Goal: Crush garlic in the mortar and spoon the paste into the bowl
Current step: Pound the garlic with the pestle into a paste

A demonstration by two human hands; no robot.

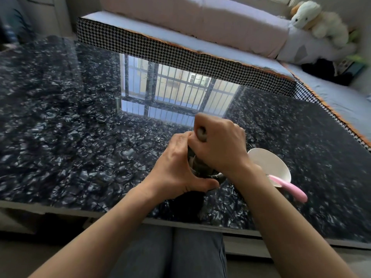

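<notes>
Left hand (pixel 176 169) grips the mortar (pixel 208 175) from the near-left side, thumb curled round the near rim and fingers wrapped over the far wall. Right hand (pixel 218 143) is closed in a fist round the pestle (pixel 201 134), whose rounded top shows at the thumb side. The pestle's working end is down inside the mortar and hidden by both hands. The garlic cannot be seen, so how far it is crushed cannot be judged.

Judgement on the step: crushing is in hand. It would go best with the pestle kept upright and driven straight down, then ground round the wall, the left hand bracing the mortar hard against the glossy bench (pixel 80 137), which looks likely to let it slide. The mortar stands near the bench's front edge; easing it farther in would reduce the risk of a tip.

Just right of the mortar stands the white bowl (pixel 271 165), partly hidden behind the right wrist. A pink spoon (pixel 289 187) rests in it, handle out over the near-right rim. The right forearm passes close to that handle, and a wide stroke could knock it.

Beyond, the bench reflects a barred window. Past the bench stands a sofa (pixel 200 23) with houndstooth trim, a plush toy (pixel 315 19) at its right end, well apart from the work.
</notes>
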